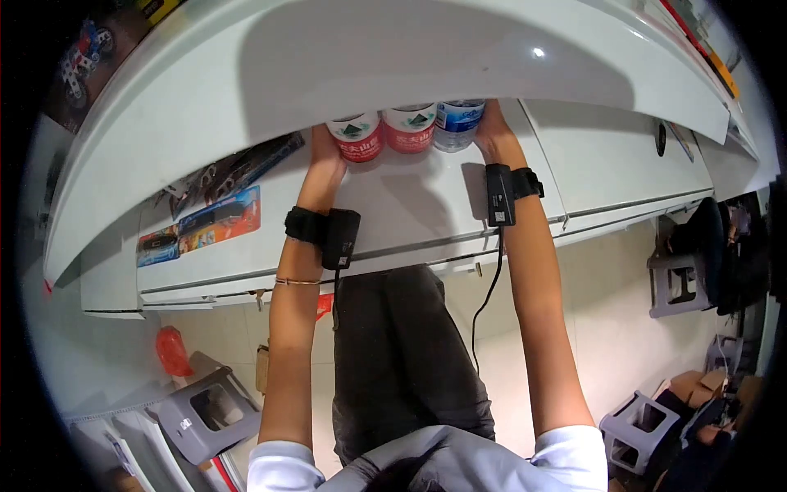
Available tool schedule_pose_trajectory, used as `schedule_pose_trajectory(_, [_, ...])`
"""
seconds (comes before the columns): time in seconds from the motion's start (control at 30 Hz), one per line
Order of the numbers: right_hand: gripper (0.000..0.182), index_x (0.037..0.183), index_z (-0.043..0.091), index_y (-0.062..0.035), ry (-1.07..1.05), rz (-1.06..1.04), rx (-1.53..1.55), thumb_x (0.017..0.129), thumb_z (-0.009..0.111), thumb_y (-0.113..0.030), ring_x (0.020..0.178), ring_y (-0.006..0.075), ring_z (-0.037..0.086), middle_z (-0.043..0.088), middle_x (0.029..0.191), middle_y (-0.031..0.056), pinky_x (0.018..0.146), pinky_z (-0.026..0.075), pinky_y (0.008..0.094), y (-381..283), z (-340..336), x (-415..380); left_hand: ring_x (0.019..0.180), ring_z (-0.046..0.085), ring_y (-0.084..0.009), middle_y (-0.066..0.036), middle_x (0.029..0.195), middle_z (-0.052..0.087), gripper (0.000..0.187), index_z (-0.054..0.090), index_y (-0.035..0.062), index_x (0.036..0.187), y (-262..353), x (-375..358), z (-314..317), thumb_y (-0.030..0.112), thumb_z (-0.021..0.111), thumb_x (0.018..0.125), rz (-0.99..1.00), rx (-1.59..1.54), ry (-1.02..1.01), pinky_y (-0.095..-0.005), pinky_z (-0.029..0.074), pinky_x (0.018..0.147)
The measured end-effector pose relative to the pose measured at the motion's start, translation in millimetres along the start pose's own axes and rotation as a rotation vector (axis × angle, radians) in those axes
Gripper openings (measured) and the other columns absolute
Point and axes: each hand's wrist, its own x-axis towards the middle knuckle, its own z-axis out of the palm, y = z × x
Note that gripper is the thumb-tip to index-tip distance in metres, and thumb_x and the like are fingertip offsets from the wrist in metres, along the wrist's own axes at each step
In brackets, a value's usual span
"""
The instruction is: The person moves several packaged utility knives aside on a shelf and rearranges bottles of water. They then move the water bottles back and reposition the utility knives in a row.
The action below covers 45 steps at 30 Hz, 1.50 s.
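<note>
Three bottles stand side by side on the white counter, their tops hidden by the white overhang. At the left is a red-labelled bottle (357,139), in the middle a second red-labelled bottle (408,131), and at the right a clear water bottle with a blue label (457,125). My left hand (326,154) lies against the outer side of the left bottle. On the other end, my right hand (493,129) is beside the blue-labelled bottle. The overhang and bottles hide the fingers of both hands, so their grip cannot be seen.
A curved white overhang (443,57) spans above the counter (393,217). Packaged items (201,225) lie to the left on the counter. Grey stools (211,410) stand on the floor at both sides. Cables hang from black devices (501,195) strapped to both wrists.
</note>
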Motion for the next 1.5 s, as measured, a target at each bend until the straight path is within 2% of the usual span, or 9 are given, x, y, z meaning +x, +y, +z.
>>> schedule_pose_trajectory(0.23, [0.046, 0.125, 0.043, -0.0014, 0.005, 0.025, -0.028, 0.096, 0.035, -0.036, 0.115, 0.0256, 0.049, 0.050, 0.124, 0.0139, 0.097, 0.042, 0.0396, -5, 2, -4, 0.111, 0.051, -0.0217, -0.009, 0.122, 0.053, 0.045, 0.045, 0.0049, 0.125, 0, -3, 2, 0.038, 0.034, 0.096, -0.004, 0.050, -0.053, -0.0345, 0.042, 0.092])
schedule_pose_trajectory(0.33, [0.046, 0.125, 0.043, -0.0012, 0.015, 0.040, -0.016, 0.096, 0.034, -0.036, 0.115, 0.0256, 0.049, 0.050, 0.124, 0.0143, 0.097, 0.042, 0.0395, -4, 0, 0, 0.113, 0.052, -0.0255, -0.011, 0.124, 0.053, 0.049, 0.047, 0.0063, 0.124, -7, 11, -8, 0.041, 0.027, 0.096, 0.055, 0.118, -0.116, -0.0409, 0.044, 0.092])
schedule_pose_trajectory(0.43, [0.045, 0.124, 0.044, -0.0005, -0.018, 0.006, -0.043, 0.097, 0.033, -0.034, 0.113, 0.0261, 0.050, 0.051, 0.123, 0.0148, 0.097, 0.043, 0.0393, 1, -7, 5, 0.116, 0.048, -0.0217, -0.009, 0.125, 0.051, 0.050, 0.043, 0.0059, 0.128, -5, 1, -2, 0.044, 0.035, 0.095, 0.006, 0.057, -0.044, -0.0350, 0.038, 0.097])
schedule_pose_trajectory(0.63, [0.045, 0.124, 0.043, 0.0005, -0.006, 0.018, -0.012, 0.097, 0.032, -0.033, 0.112, 0.0269, 0.052, 0.051, 0.122, 0.0152, 0.097, 0.043, 0.0390, 1, -9, 7, 0.115, 0.049, -0.0214, -0.008, 0.124, 0.052, 0.048, 0.045, 0.0062, 0.125, -4, 6, -6, 0.042, 0.033, 0.096, 0.003, 0.070, -0.127, -0.0351, 0.039, 0.096])
schedule_pose_trajectory(0.9, [0.041, 0.126, 0.041, -0.0021, 0.017, 0.042, 0.026, 0.098, 0.030, -0.029, 0.116, 0.0272, 0.048, 0.047, 0.128, 0.0156, 0.100, 0.040, 0.0399, -2, -7, 3, 0.109, 0.053, -0.0202, -0.007, 0.118, 0.055, 0.044, 0.049, 0.0061, 0.121, -7, 7, -6, 0.038, 0.033, 0.095, -0.001, 0.065, -0.099, -0.0348, 0.041, 0.093])
schedule_pose_trajectory(1.0, [0.040, 0.126, 0.041, -0.0017, 0.101, 0.010, -0.034, 0.098, 0.029, -0.029, 0.115, 0.0272, 0.049, 0.048, 0.127, 0.0154, 0.100, 0.039, 0.0405, -6, 4, -9, 0.109, 0.053, -0.0206, -0.007, 0.118, 0.056, 0.044, 0.049, 0.0061, 0.120, -5, 3, -3, 0.039, 0.033, 0.095, -0.013, 0.062, -0.067, -0.0352, 0.041, 0.092])
schedule_pose_trajectory(1.1, [0.040, 0.126, 0.042, -0.0019, 0.018, 0.037, 0.013, 0.098, 0.030, -0.029, 0.114, 0.0275, 0.049, 0.049, 0.126, 0.0152, 0.100, 0.040, 0.0404, -1, -13, 6, 0.108, 0.053, -0.0209, -0.007, 0.118, 0.055, 0.046, 0.049, 0.0064, 0.120, -10, 8, -5, 0.041, 0.034, 0.095, -0.019, 0.033, -0.069, -0.0352, 0.041, 0.092])
schedule_pose_trajectory(1.33, [0.040, 0.123, 0.045, -0.0019, 0.044, 0.012, 0.016, 0.097, 0.035, -0.030, 0.112, 0.0277, 0.050, 0.050, 0.123, 0.0147, 0.098, 0.041, 0.0393, -6, -11, 0, 0.110, 0.052, -0.0201, -0.007, 0.120, 0.055, 0.049, 0.049, 0.0068, 0.122, -11, 6, -3, 0.044, 0.033, 0.095, 0.035, 0.088, -0.203, -0.0340, 0.039, 0.094])
schedule_pose_trajectory(1.5, [0.042, 0.123, 0.046, -0.0016, 0.040, -0.039, -0.065, 0.097, 0.036, -0.032, 0.110, 0.0285, 0.051, 0.050, 0.123, 0.0150, 0.096, 0.043, 0.0394, -6, -20, 3, 0.111, 0.050, -0.0198, -0.006, 0.121, 0.054, 0.050, 0.048, 0.0054, 0.123, -18, 10, 1, 0.043, 0.031, 0.095, 0.011, 0.079, -0.189, -0.0337, 0.038, 0.095])
